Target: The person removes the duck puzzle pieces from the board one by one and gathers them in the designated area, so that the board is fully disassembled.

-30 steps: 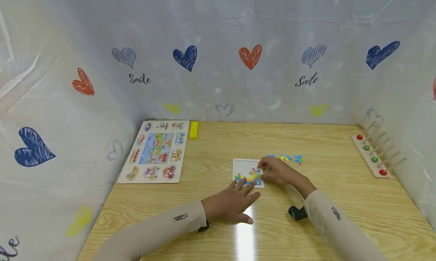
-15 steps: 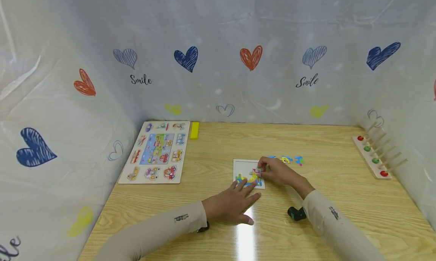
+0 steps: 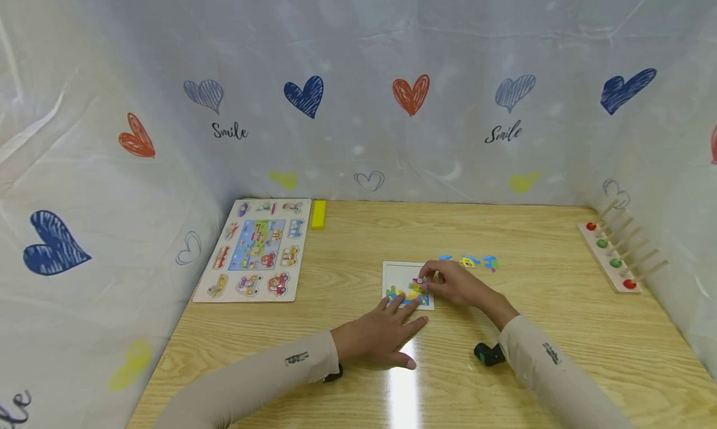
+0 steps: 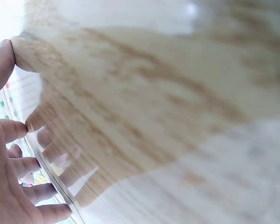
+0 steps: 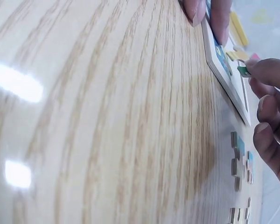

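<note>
A small white puzzle tray (image 3: 400, 271) lies on the table, with joined yellow and blue jigsaw pieces (image 3: 396, 294) along its near side. My left hand (image 3: 376, 337) rests across the near edge, fingers straight and spread, the fingertips touching the tray and pieces. Over the tray's right side, my right hand (image 3: 456, 282) pinches a jigsaw piece (image 5: 244, 71) between thumb and forefinger. Green and pink show on it in the right wrist view; fingers cover the rest. Loose jigsaw pieces (image 3: 469, 262) lie just beyond the right hand.
At the left stands a vehicle peg puzzle board (image 3: 257, 245), with a yellow block (image 3: 318, 215) beside its far corner. A wooden rack (image 3: 613, 254) with red and green balls and slanting pegs lies at the right. A printed curtain (image 3: 358, 105) bounds the table behind.
My right hand has moved slightly left over the tray with the pinched jigsaw piece. The left hand stays in place, and the loose pieces have not moved.
</note>
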The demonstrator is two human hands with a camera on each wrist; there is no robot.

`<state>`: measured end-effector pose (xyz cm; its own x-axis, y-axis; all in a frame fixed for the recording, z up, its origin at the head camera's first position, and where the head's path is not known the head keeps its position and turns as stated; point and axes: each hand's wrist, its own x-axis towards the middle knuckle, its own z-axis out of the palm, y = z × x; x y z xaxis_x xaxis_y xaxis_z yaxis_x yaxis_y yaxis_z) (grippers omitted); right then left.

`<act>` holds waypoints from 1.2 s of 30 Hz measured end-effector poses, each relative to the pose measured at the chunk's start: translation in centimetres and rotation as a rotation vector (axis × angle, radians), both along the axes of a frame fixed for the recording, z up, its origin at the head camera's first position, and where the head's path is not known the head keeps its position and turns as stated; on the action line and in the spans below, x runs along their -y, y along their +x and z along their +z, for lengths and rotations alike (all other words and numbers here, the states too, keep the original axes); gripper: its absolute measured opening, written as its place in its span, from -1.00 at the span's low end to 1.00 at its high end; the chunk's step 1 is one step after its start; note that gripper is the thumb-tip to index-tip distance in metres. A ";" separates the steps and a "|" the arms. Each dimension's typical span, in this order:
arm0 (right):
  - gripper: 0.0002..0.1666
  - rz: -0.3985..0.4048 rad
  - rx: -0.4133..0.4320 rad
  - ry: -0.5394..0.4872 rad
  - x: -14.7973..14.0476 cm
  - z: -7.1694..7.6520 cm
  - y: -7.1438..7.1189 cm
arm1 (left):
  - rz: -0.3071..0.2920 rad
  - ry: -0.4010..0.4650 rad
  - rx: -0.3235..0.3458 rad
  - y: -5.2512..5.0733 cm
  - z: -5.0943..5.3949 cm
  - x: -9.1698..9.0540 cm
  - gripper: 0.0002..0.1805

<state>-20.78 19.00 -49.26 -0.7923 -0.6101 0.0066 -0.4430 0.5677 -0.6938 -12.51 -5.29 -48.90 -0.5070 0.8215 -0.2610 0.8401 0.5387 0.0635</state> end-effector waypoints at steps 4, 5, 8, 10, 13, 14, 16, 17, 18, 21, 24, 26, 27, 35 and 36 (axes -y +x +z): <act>-0.88 0.008 0.017 -0.025 -0.3 0.2 0.2 | -0.003 0.012 -0.008 0.0 0.0 0.0 -0.10; -0.88 0.010 0.020 -0.030 -0.4 0.2 0.2 | -0.004 0.017 -0.006 0.0 0.0 0.1 -0.10; -0.87 0.010 0.022 -0.046 -0.7 0.3 0.2 | -0.005 0.027 0.000 0.0 0.0 0.1 -0.10; -0.88 0.004 0.013 -0.049 -0.9 0.3 0.2 | -0.006 0.026 -0.001 0.0 0.0 0.1 -0.10; -0.90 -0.009 0.008 -0.052 -1.2 0.4 0.3 | -0.007 0.013 -0.019 0.1 0.0 0.1 -0.09; -0.91 -0.014 0.010 -0.054 -1.3 0.4 0.2 | -0.007 0.007 -0.028 0.1 0.0 0.1 -0.09; -0.92 -0.020 0.020 -0.061 -1.5 0.4 0.2 | -0.008 -0.005 -0.043 0.1 0.0 0.0 -0.09; -0.92 -0.022 0.026 -0.068 -1.6 0.4 0.2 | -0.006 -0.008 -0.047 0.1 0.1 -0.1 -0.09; -0.92 -0.024 0.030 -0.075 -1.7 0.4 0.2 | -0.004 -0.011 -0.049 0.1 0.1 -0.1 -0.09; -0.91 -0.035 0.040 -0.109 -2.1 0.4 0.3 | 0.000 -0.015 -0.051 0.1 0.1 -0.1 -0.09; -0.90 -0.050 0.050 -0.138 -2.5 0.4 0.4 | 0.001 -0.017 -0.050 0.2 0.2 -0.1 -0.09; -0.90 -0.064 0.055 -0.145 -2.7 0.4 0.4 | 0.003 -0.018 -0.041 0.1 0.2 -0.1 -0.09; -0.89 -0.070 0.057 -0.143 -2.8 0.4 0.4 | 0.004 -0.017 -0.038 0.1 0.2 -0.1 -0.09; -0.79 -0.129 0.075 -0.116 -3.9 0.8 0.9 | 0.001 0.001 -0.022 0.1 0.3 0.0 -0.09; -0.77 -0.136 0.080 -0.126 -4.1 0.8 1.0 | 0.001 0.006 -0.017 0.1 0.4 0.0 -0.09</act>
